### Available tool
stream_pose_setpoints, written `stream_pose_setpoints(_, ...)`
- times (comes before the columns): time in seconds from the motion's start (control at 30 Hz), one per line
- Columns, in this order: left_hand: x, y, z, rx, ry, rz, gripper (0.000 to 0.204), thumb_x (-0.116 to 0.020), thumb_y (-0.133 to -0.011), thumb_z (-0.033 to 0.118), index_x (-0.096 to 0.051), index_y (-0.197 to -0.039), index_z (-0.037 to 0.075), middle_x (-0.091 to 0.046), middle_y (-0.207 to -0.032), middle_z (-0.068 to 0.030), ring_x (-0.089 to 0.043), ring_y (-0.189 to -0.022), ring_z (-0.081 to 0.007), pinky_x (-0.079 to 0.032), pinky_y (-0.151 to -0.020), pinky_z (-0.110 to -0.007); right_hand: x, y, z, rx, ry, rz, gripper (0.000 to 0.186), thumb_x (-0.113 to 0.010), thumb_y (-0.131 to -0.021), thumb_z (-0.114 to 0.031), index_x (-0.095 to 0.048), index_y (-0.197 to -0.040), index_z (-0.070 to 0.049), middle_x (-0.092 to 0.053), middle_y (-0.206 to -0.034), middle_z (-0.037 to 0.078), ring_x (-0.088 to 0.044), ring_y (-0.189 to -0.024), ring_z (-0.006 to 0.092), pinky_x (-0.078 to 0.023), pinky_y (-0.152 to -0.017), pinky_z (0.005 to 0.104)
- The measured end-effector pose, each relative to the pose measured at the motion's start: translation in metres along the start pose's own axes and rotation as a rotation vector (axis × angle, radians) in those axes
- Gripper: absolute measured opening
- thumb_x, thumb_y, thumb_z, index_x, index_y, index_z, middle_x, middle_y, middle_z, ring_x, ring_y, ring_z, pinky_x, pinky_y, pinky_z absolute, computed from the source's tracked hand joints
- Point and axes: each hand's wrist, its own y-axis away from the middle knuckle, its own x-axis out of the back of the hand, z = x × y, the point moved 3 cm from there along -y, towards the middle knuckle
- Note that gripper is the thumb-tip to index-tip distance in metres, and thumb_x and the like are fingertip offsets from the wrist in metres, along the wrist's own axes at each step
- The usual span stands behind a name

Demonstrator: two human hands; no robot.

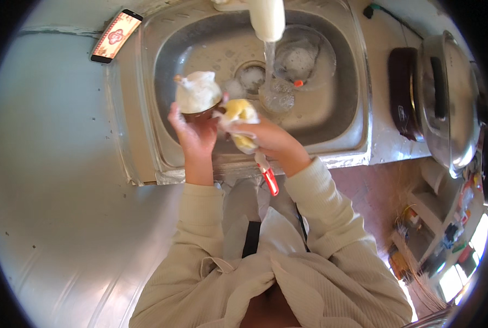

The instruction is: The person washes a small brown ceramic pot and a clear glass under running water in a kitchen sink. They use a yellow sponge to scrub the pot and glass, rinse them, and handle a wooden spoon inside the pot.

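Observation:
My left hand [198, 136] holds a rounded white vessel [198, 94] from below, over the left side of the sink. The vessel has a small brown tip at its upper left and a dark lower rim. My right hand [274, 136] grips a yellow sponge [241, 111] with white foam on it, close beside the vessel. A red-and-white handle [269, 179] sticks out below that hand; whether it joins the sponge is hidden. Water [270, 63] runs from a white tap [267, 21] into the metal sink [338, 117].
A clear round dish [324, 60] with suds and a small orange-red piece [298, 83] lie at the sink's right, beside the drain [252, 74]. A lit phone [116, 35] rests at the back left. A large metal pot [457, 104] and a dark brown object [405, 93] stand right.

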Motion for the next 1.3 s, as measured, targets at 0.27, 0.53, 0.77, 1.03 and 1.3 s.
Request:
stream_pose_setpoints(0.27, 0.020, 0.021, -0.008, 0.201, -0.168, 0.135, 0.041, -0.048, -0.090, 0.032, -0.038, -0.124, 0.011, -0.054, -0.111, -0.0059, -0.055, -0.098, -0.0162, -0.049, -0.077, -0.031, -0.016, 0.004, -0.016, 0.470, 0.748, 0.247, 0.026, -0.064, -0.073, -0.015, -0.060, -0.096, -0.002, -0.064, -0.079, 0.014, -0.063, -0.072, 0.0248, -0.048, -0.064, 0.0339)
stream_pose_setpoints(0.53, 0.026, 0.011, -0.001, 0.060, -0.192, 0.104, 0.037, -0.061, -0.084, 0.022, -0.045, -0.113, 0.006, -0.056, -0.101, -0.0056, -0.058, -0.088, -0.0155, -0.050, -0.074, -0.029, -0.035, 0.007, -0.006, 0.420, 0.991, 0.143, 0.021, -0.063, -0.079, -0.018, -0.057, -0.088, 0.000, -0.060, -0.071, 0.011, -0.059, -0.061, 0.0256, -0.047, -0.058, 0.0331)
stream_pose_setpoints(0.77, 0.018, 0.012, 0.002, -0.077, -0.109, -0.011, 0.049, -0.067, -0.077, 0.024, -0.043, -0.117, 0.008, -0.052, -0.108, -0.0071, -0.053, -0.096, -0.0177, -0.046, -0.082, -0.031, -0.029, -0.001, 0.009, -0.131, -0.001, 0.028, 0.050, -0.037, -0.090, -0.051, -0.051, -0.106, -0.005, -0.058, -0.088, 0.006, -0.057, -0.073, 0.0136, -0.047, -0.066, 0.0255)
stream_pose_setpoints(1.03, 0.027, 0.010, -0.005, -0.030, -0.051, 0.043, 0.051, -0.058, -0.081, 0.038, -0.046, -0.116, 0.003, -0.054, -0.109, -0.0145, -0.056, -0.099, -0.0287, -0.045, -0.088, -0.040, -0.016, 0.004, 0.004, -0.061, 0.489, -0.179, 0.033, -0.041, -0.093, -0.027, -0.051, -0.111, -0.001, -0.058, -0.097, 0.005, -0.055, -0.082, 0.0109, -0.044, -0.074, 0.0244)
stream_pose_setpoints(1.3, 0.030, 0.013, 0.015, 0.108, 0.193, 0.113, 0.049, -0.050, -0.081, 0.044, -0.051, -0.111, 0.006, -0.054, -0.112, -0.0115, -0.052, -0.105, -0.0291, -0.037, -0.098, -0.047, -0.014, 0.006, -0.036, 0.529, 0.719, 0.390, 0.035, -0.050, -0.087, -0.024, -0.047, -0.114, -0.004, -0.055, -0.101, 0.013, -0.058, -0.073, 0.0217, -0.047, -0.067, 0.0324)
